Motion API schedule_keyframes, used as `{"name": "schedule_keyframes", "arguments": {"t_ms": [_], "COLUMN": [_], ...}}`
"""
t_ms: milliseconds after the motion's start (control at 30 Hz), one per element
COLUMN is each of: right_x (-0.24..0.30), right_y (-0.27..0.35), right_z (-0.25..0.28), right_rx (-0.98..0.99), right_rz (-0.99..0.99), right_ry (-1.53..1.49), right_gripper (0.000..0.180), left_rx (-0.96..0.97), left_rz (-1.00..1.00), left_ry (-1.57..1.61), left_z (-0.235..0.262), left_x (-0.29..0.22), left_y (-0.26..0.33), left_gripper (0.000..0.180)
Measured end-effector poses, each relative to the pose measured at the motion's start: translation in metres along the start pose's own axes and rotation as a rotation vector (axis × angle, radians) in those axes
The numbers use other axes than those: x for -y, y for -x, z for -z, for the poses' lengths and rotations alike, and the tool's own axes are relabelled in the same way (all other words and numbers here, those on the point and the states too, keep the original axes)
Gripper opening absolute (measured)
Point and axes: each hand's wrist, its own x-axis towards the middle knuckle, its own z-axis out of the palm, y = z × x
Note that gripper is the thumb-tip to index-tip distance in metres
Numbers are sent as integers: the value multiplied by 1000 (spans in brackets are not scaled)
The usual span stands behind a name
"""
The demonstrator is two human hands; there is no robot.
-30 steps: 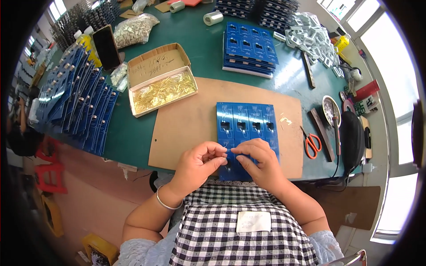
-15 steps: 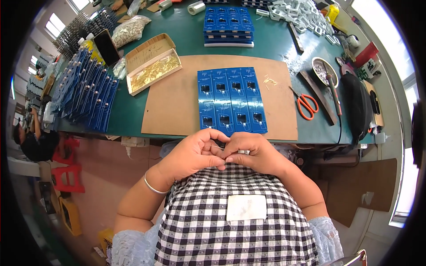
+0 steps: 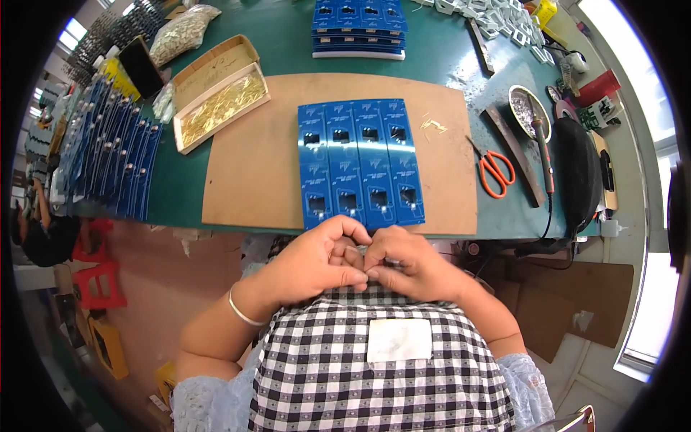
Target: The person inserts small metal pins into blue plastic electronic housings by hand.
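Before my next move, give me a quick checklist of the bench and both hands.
1. Blue circuit-board panel lying on the brown board: ok.
2. Box of brass-coloured pins open: ok.
3. Loose pins off the panel: ok, beside it to the right.
4. Orange-handled scissors off the panel: ok, on the green tabletop.
5. Pin held between left hand and right hand: cannot tell, fingers hide it.
6. Hands clear of the panel: cannot tell, left overlaps its near edge in view.

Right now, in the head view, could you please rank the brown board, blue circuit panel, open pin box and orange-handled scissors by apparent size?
Largest: brown board
Then: blue circuit panel
Then: open pin box
Smallest: orange-handled scissors
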Motion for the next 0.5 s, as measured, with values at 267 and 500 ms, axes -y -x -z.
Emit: {"name": "schedule_keyframes", "arguments": {"t_ms": [267, 500], "right_x": [-1, -1], "right_y": [3, 12], "right_z": [-2, 37], "right_rx": [-128, -550], "right_rz": [-163, -215], "right_ry": [-30, 418], "right_gripper": [12, 9], "left_rx": [-56, -297], "left_rz": [-4, -371], "left_ry": [-213, -555], "left_z": [1, 11], "left_x": [0, -20], "left_y": [-13, -13], "left_gripper": [40, 30]}}
